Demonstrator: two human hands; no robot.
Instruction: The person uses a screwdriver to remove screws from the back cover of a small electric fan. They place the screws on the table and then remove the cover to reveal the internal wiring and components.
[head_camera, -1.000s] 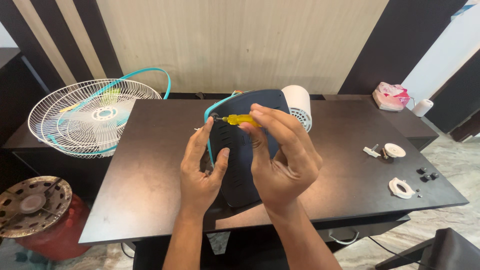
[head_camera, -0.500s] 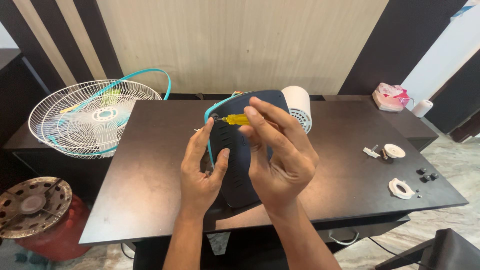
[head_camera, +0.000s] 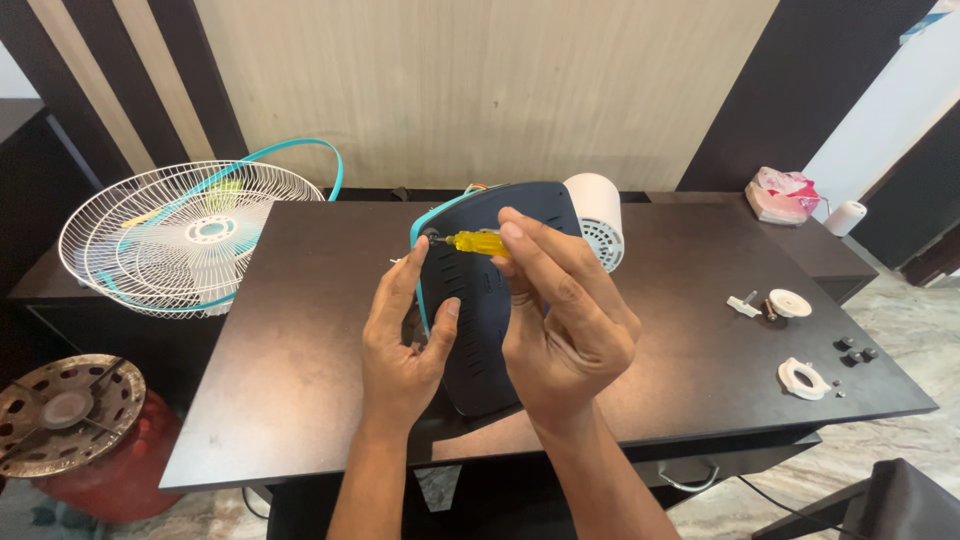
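Dark navy slotted base with teal edge at centre, yellow translucent screwdriver across its top, white wire grill with teal rim upper left, dark brown table, white motor housing, white ring at right, pink bag upper right.

Dark table: bare stretches lay left of the left hand and right of the right hand. Obstacles: upright fan base at centre, white motor housing behind it, small white and black parts near the right edge, wire fan guard overhanging the far-left corner.
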